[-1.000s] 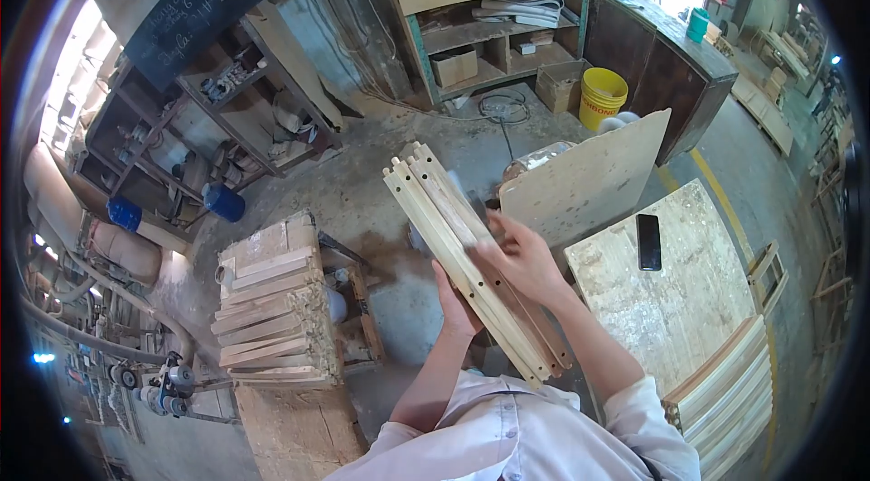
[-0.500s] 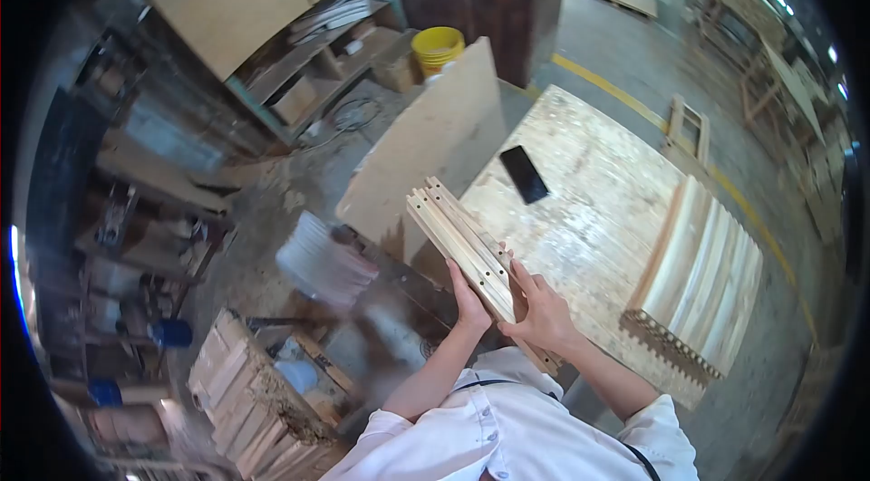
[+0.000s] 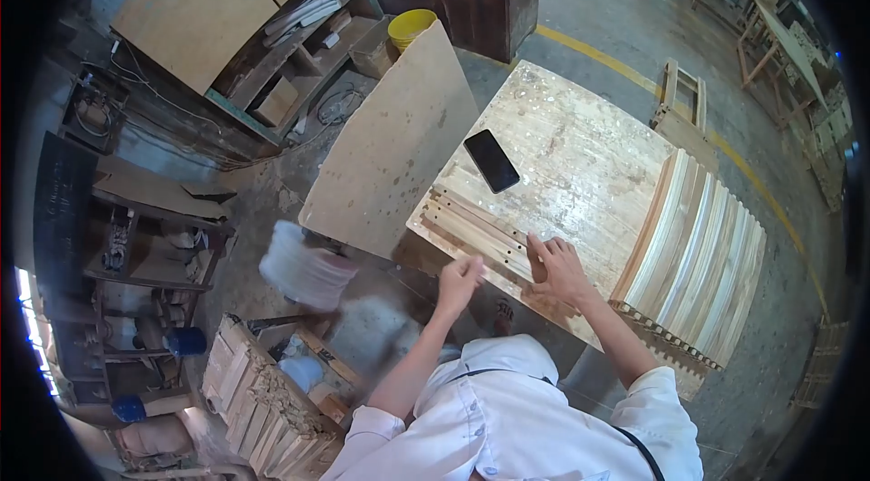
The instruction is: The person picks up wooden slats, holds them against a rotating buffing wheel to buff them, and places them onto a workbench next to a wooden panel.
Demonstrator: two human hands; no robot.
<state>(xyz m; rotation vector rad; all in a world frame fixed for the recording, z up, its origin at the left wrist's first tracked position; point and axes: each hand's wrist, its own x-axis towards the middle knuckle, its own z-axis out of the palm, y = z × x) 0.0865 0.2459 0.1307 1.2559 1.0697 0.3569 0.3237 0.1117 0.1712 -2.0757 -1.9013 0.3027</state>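
Note:
Several pale wooden slats with dark drilled holes [image 3: 478, 234] lie side by side along the near left edge of the worktable [image 3: 580, 141]. My right hand [image 3: 559, 274] rests at their near end, fingers stretched and apart, touching the wood without gripping it. Just off the table edge, my left hand [image 3: 460, 285] hangs with its fingers curled in; nothing shows in it. A black phone [image 3: 491, 160] lies on the tabletop beyond the slats. To the right, a row of curved wooden pieces [image 3: 693, 250] is packed tightly together on the table.
A large thin board [image 3: 394, 132] leans against the table's left side. At lower left stands a pile of wooden pieces [image 3: 258, 404]. A yellow bucket [image 3: 412, 26] sits by the shelf cabinet [image 3: 299, 73]. A wooden frame [image 3: 681, 96] stands behind the table.
The slats, held between both hands before, now lie on the table edge. My left hand has let go and drawn away; my right hand has opened at their end.

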